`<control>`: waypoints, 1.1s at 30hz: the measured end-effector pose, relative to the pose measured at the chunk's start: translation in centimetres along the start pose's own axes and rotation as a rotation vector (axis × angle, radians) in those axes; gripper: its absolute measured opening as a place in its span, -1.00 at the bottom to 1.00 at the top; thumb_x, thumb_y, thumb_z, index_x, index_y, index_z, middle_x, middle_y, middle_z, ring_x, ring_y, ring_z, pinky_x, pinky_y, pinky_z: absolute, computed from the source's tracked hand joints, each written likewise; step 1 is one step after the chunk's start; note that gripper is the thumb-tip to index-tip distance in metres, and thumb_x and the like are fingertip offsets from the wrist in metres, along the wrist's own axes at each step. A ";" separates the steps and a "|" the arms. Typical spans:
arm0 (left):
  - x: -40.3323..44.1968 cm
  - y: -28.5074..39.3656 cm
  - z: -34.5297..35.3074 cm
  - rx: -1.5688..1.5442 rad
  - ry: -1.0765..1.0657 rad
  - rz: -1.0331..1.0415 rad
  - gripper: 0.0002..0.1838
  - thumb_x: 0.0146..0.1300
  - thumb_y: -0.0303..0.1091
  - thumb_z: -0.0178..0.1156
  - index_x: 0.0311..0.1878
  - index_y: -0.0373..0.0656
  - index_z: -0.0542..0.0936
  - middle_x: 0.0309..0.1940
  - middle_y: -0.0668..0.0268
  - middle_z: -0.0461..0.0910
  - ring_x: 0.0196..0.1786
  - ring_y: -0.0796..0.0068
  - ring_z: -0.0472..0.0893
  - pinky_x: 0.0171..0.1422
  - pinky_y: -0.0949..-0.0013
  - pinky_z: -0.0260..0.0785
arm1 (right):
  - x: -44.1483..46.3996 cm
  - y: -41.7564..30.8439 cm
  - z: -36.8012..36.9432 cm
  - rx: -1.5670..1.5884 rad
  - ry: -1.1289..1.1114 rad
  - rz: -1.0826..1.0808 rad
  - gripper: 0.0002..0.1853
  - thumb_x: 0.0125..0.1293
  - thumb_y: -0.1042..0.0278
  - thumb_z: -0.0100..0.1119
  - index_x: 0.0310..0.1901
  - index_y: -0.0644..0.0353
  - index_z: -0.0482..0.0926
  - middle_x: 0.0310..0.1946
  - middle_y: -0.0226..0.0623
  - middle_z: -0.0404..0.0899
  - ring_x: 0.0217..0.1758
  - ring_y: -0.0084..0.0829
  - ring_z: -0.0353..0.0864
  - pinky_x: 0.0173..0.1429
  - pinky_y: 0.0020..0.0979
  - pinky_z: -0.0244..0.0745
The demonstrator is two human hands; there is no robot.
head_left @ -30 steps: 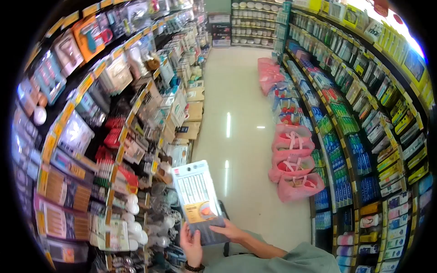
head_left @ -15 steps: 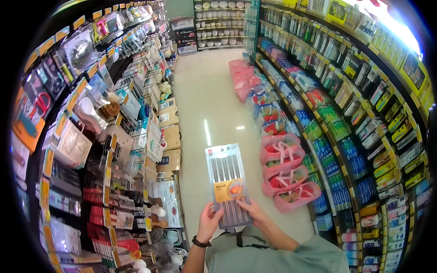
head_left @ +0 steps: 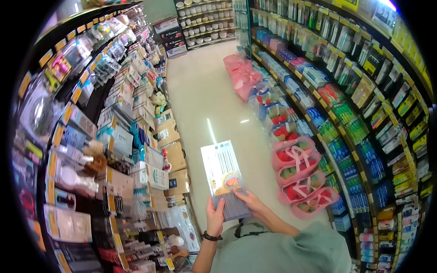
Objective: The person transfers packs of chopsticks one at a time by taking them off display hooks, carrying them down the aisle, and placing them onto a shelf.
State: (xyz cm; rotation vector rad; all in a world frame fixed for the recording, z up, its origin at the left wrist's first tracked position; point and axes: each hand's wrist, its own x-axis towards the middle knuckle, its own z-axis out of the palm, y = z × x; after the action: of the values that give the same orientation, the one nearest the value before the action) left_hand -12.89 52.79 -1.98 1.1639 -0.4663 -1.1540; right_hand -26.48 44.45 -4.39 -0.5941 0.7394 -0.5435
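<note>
The flat pack (head_left: 218,161) is up above the floor (head_left: 193,91). The left hand (head_left: 215,216) has its grip on the low left edge, the right hand (head_left: 253,204) on the low right. It looks light, stiff and maybe slippery, so pinching both sides should work.

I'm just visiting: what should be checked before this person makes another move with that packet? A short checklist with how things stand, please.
1. Left hand holding the packet: ok, at its lower left side.
2. Right hand holding it too: ok, at the lower right.
3. Packet clear of the shelf goods on both sides: ok, held out over the aisle floor.
4. Whole aisle width free for walking: not ok, pink bags stand along the right side.
5. Small print readable: cannot tell, too blurred here.
</note>
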 end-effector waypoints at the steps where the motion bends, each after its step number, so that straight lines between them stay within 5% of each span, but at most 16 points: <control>1: 2.4 0.7 0.2 0.015 0.014 0.002 -0.76 0.48 -0.46 0.06 0.15 -0.26 0.40 -0.03 0.31 0.59 -0.05 0.64 0.56 0.01 0.51 0.44 | 2.5 -1.1 0.0 0.013 -0.021 0.008 -0.57 0.47 0.17 0.13 0.23 0.25 0.44 0.01 -0.33 0.62 -0.02 -0.52 0.65 0.02 -0.44 0.60; 14: 30.2 9.1 0.9 0.088 0.130 -0.001 -0.68 0.46 -0.46 0.07 0.23 -0.29 0.40 0.06 0.30 0.58 0.05 0.59 0.55 0.15 0.46 0.39 | 29.1 -18.0 4.5 0.077 -0.069 -0.075 -0.59 0.51 0.22 0.06 0.26 0.26 0.39 0.01 -0.28 0.60 -0.02 -0.53 0.63 0.06 -0.43 0.58; 15: 32.2 9.1 0.8 0.069 0.133 0.034 -0.66 0.46 -0.42 0.11 0.21 -0.35 0.37 0.00 0.28 0.57 -0.03 0.61 0.54 0.04 0.49 0.42 | 30.7 -18.9 4.8 0.068 -0.045 -0.077 -0.59 0.51 0.22 0.06 0.26 0.26 0.40 0.01 -0.28 0.60 -0.02 -0.53 0.63 0.06 -0.43 0.58; 24: 52.9 11.6 -1.6 -0.061 0.062 -0.070 -0.70 0.46 -0.45 0.09 0.19 -0.28 0.39 0.03 0.30 0.57 0.01 0.60 0.55 0.08 0.46 0.43 | 49.4 -26.4 5.5 -0.078 0.023 -0.072 -0.59 0.50 0.20 0.08 0.25 0.25 0.41 0.02 -0.30 0.59 0.02 -0.50 0.61 0.09 -0.40 0.56; 33: 77.6 22.0 -2.4 -0.101 -0.043 -0.086 -0.74 0.47 -0.45 0.07 0.17 -0.26 0.43 -0.01 0.28 0.62 -0.01 0.58 0.61 0.05 0.47 0.48 | 70.4 -39.2 11.5 -0.147 0.177 -0.116 -0.60 0.52 0.11 0.03 0.18 0.26 0.47 0.00 -0.33 0.62 -0.02 -0.54 0.63 0.05 -0.46 0.53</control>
State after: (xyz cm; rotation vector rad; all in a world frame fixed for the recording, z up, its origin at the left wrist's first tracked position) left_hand 29.83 -15.64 -3.02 1.0822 -0.3896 -1.2653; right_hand 16.13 -24.85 -3.56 -0.7350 0.9214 -0.6585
